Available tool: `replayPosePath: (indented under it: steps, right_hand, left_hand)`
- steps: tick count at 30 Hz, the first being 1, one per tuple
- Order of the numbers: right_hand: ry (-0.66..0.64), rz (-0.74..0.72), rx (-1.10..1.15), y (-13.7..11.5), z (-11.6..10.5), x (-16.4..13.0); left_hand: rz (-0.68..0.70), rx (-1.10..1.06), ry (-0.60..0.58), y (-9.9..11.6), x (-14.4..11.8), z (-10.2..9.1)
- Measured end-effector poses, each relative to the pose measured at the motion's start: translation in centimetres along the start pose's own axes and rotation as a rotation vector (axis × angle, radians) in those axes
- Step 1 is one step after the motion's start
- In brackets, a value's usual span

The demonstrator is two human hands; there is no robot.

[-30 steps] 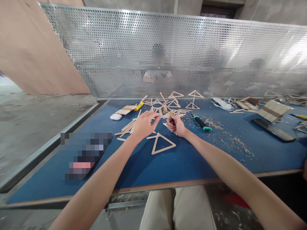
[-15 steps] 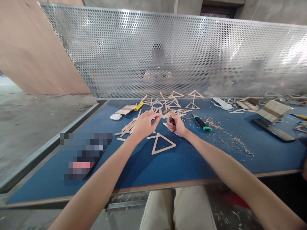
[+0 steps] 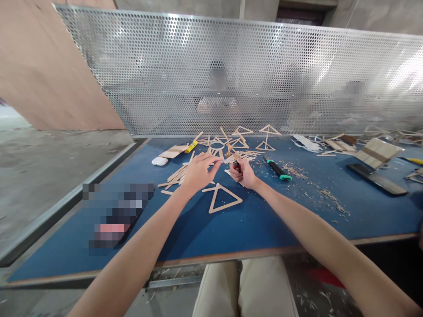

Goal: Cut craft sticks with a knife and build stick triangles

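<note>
My left hand is over the middle of the table, thumb and fingers pinched together on a thin whitish stick, whose kind is hard to make out. Close on its right, my right hand is wrapped round a small red lighter, its metal top toward the pale stick. Whether a flame burns is unclear. In front of the hands lies a triangle of craft sticks. Behind them are a ring-shaped piece with sticks around it and a standing triangle frame.
Loose craft sticks lie left of my hand, near a white case, a bundle of sticks and a yellow item. A black-green cutter and wood shavings lie right. A perforated metal screen closes the back.
</note>
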State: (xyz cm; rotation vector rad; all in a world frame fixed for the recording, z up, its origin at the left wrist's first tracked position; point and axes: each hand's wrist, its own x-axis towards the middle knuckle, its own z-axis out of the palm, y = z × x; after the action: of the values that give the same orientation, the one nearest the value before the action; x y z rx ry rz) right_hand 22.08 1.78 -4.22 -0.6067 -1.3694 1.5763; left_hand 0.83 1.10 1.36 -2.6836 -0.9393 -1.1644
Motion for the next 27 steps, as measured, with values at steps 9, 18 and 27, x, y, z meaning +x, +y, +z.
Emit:
replayPosePath:
  steps: [9,18,27]
  right_hand:
    - [-0.008,0.018,-0.009,0.07,-0.22,-0.03]
    - [-0.015,0.026,0.009,0.08,-0.22,0.09]
    - [0.006,0.024,0.007,0.20,-0.15,0.08]
  left_hand:
    - [0.005,-0.006,0.012,-0.03,0.04,0.00]
    - [-0.001,-0.009,0.006,0.11,0.09,-0.08]
    - [-0.032,0.005,-0.008,0.38,0.09,-0.27]
